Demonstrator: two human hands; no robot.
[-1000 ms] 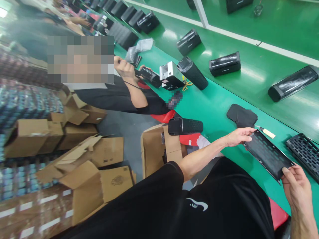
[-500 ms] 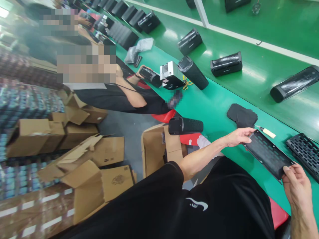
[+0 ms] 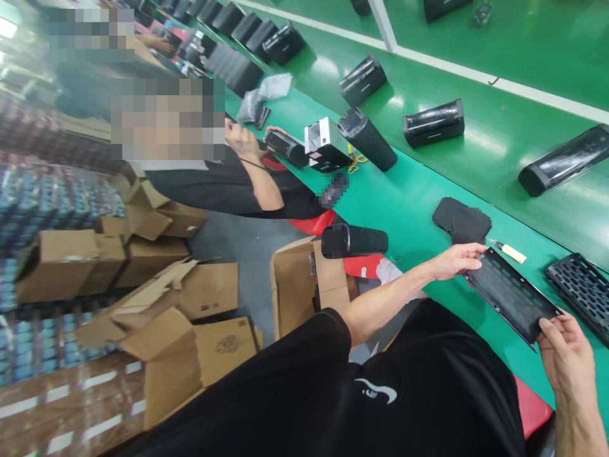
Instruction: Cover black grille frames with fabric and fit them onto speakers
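Observation:
A black speaker grille panel (image 3: pixel 511 295) is held tilted over the green table's edge, its hollow inner side facing up. My left hand (image 3: pixel 457 261) grips its far-left end, thumb on top. At the opposite end, my right hand (image 3: pixel 566 346) pinches the corner between thumb and fingers. A stack of black cloth-like sheets (image 3: pixel 461 220) lies beyond my left hand. Close to the panel's far edge rests a slim tool with a pale yellow handle (image 3: pixel 514 254). Another perforated black grille (image 3: pixel 583 292) is just past my right hand.
Several black speakers, one of them (image 3: pixel 434 122), stand along the green line behind the table (image 3: pixel 404 190). Nearer left are an upright speaker (image 3: pixel 354 241) and a white-and-black box (image 3: pixel 327 145). A co-worker (image 3: pixel 228 187) sits at left. Open cartons (image 3: pixel 295 289) crowd the floor.
The co-worker's raised hand and head have shifted slightly. My hands and the grille panel stay almost in the same place.

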